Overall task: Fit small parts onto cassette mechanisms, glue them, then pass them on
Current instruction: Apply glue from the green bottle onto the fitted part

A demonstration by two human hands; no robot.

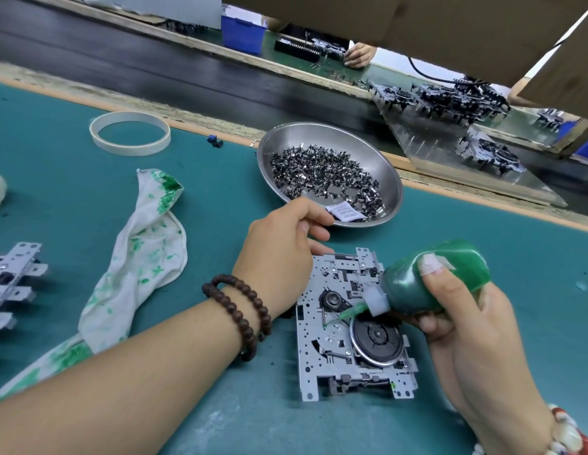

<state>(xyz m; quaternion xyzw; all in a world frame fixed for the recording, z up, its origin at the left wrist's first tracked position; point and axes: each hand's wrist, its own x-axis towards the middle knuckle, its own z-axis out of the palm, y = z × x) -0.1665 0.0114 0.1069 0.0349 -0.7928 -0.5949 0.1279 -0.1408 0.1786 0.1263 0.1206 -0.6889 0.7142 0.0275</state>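
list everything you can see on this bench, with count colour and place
mechanism: one, grey, under the hands
glue bottle: one, green, nozzle on the mechanism
bowl: one, steel, behind the mechanism, full of small parts
cloth: one, white, green-stained, left
ring: one, white, far left
more mechanisms: several, dark, far right
left hand: steadies the mechanism
right hand: grips the bottle

Parts dish (389, 178) behind mechanism (335, 349), rag (145, 257) left.

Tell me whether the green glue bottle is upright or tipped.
Tipped. The right hand holds the green glue bottle on a slant, nozzle pointing down-left onto the cassette mechanism.
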